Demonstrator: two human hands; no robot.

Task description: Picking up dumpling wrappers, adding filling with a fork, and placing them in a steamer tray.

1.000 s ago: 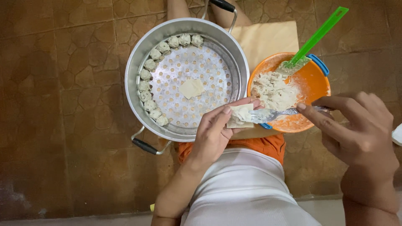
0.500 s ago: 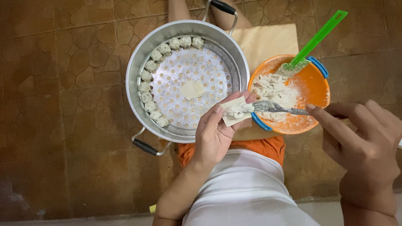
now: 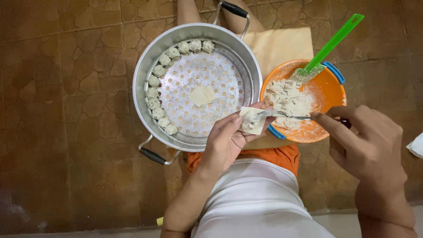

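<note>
My left hand (image 3: pixel 227 142) holds a square dumpling wrapper (image 3: pixel 252 120) between the steel pot and the orange bowl. My right hand (image 3: pixel 368 144) grips a metal fork (image 3: pixel 282 115) whose tip rests on the wrapper with pale filling. The orange bowl (image 3: pixel 329 89) with blue handles holds the pale filling mix (image 3: pixel 288 98) and a green spatula (image 3: pixel 329 45). The steel pot (image 3: pixel 145 70) has a perforated steamer tray (image 3: pixel 211 79); several folded dumplings (image 3: pixel 155 93) line its left and top rim, and one flat wrapper (image 3: pixel 202 95) lies in the middle.
Pot and bowl stand on a brown tiled floor (image 3: pixel 61 110), with a tan board (image 3: pixel 277 44) beneath them. My lap, in orange shorts and a white shirt (image 3: pixel 255 198), is below. A white object (image 3: pixel 416 145) lies at the right edge.
The fork has come from the bowl onto the wrapper, bringing filling. My right hand shifted slightly left; my left hand kept the wrapper in place.
</note>
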